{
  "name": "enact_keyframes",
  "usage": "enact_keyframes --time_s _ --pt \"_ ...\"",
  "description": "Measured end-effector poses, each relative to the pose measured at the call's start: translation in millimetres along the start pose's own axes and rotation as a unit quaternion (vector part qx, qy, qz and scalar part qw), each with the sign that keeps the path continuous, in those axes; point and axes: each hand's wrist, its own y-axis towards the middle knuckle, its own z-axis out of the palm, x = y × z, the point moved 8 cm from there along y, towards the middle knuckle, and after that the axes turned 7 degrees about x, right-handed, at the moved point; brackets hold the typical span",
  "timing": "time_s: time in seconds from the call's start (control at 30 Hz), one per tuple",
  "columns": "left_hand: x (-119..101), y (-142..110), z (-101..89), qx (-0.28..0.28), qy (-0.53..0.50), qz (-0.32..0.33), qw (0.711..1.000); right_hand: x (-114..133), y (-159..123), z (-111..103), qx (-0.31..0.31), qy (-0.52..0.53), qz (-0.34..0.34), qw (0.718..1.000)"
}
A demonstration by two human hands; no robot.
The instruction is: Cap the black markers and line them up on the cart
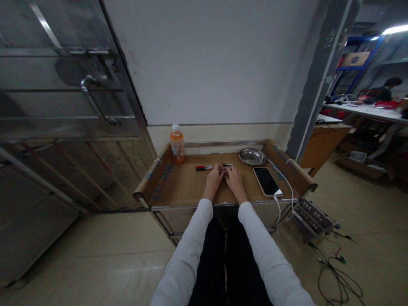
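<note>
My left hand (217, 173) and my right hand (234, 176) rest close together on the cardboard lining (188, 187) of a small cart, fingertips meeting. Both hands have curled fingers, drawn in; anything between them is too small or hidden to make out. Just beyond the left hand lie marker pens (204, 168) with red and black parts, pointing sideways. A dark pen end (227, 164) shows behind the fingertips; the fingers cover the stretch in between.
An orange drink bottle (177, 144) stands at the back left. To the right are a metal bowl (252, 157) and a phone (267, 182) with a white cable (288, 182). Beyond are a metal door (70, 97), floor cables (339, 272) and a person (387, 91) at a far table.
</note>
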Motion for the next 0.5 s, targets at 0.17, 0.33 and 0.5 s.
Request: enact_keyframes --time_s 0.17,0.33,0.5 --pt "-4.2 -1.7 -9.3 -0.066 -0.037 0.037 0.996 -2.2 -1.2 0.7 0.008 -0.025 0.029 0.999" --pt "-4.3 -1.9 -10.2 -0.082 -0.053 0.057 0.994 -0.4 0.1 6.0 0.03 -0.024 0.026 0.999" --pt "-1.0 -2.9 -15.4 -0.108 -0.06 0.052 0.991 0.1 0.3 7.7 0.032 -0.018 0.015 0.999"
